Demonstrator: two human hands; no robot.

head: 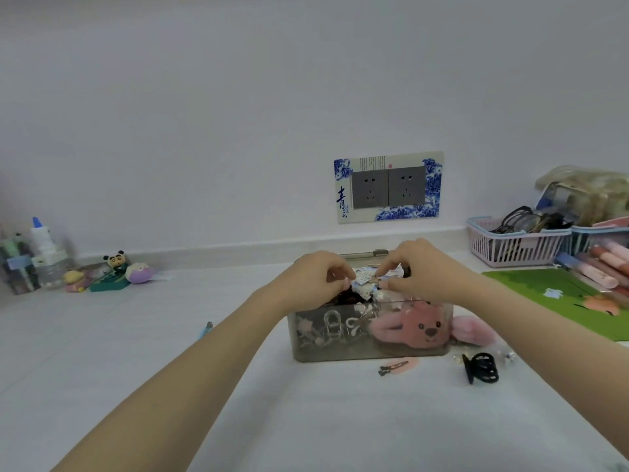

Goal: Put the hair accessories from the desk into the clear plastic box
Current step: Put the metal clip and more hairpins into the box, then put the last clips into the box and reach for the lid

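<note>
At frame centre, a patterned fabric accessory (366, 282) is pinched by both hands' grips (318, 281) (420, 272) above the overfilled clear box (369, 330); spillage onto the table (306, 413) is likely if released unevenly.

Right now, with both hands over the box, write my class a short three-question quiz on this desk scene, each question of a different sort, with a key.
1. True or false: the black claw clip is already inside the clear plastic box.
2. What are the left hand and right hand holding together above the box?
A. a pen
B. a blue-and-white patterned fabric piece
C. glasses
3. Fill in: the small hair clip lies on the desk in ____ of the box.

Key
1. False: it lies on the desk, to the right of the box's front.
2. B
3. front
</note>
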